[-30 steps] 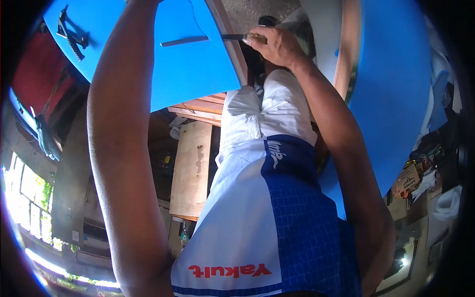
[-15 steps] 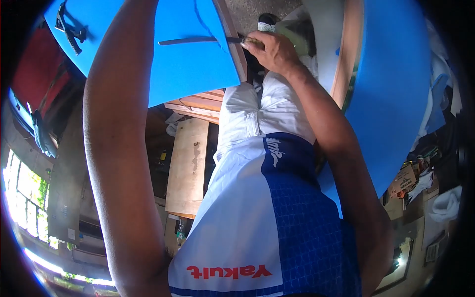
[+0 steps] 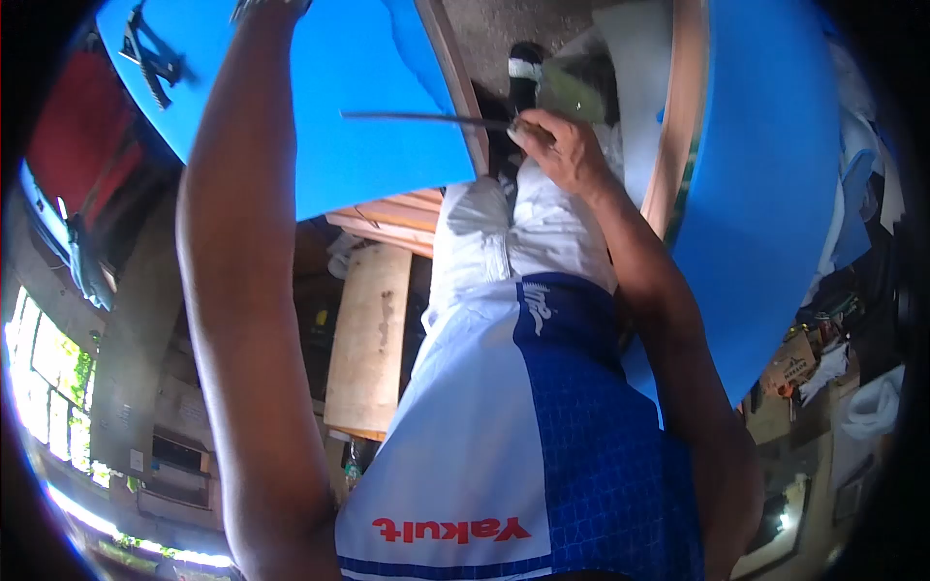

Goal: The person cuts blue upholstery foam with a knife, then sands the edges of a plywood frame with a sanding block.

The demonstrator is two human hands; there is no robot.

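My right hand (image 3: 557, 147) is closed around the handle end of a long thin dark blade-like tool (image 3: 421, 117). The tool points left, across the edge of a bright blue panel (image 3: 373, 160) that has a wooden edge strip (image 3: 455, 73). My left arm stretches up over the panel, and only a small part of my left hand (image 3: 271, 8) shows at the top border, too cut off to read its fingers. A black clamp-like tool (image 3: 145, 60) lies on the panel at the upper left.
A second blue panel (image 3: 765, 194) with a wooden edge (image 3: 675, 116) stands on the right. Stacked wood strips (image 3: 392, 215) and a light wooden board (image 3: 370, 339) are below the first panel. A cardboard box (image 3: 790, 363) sits among clutter at the right.
My right hand and the tool have moved right and slightly toward my body. A bit of my left hand now shows at the top. The view has shifted slightly.
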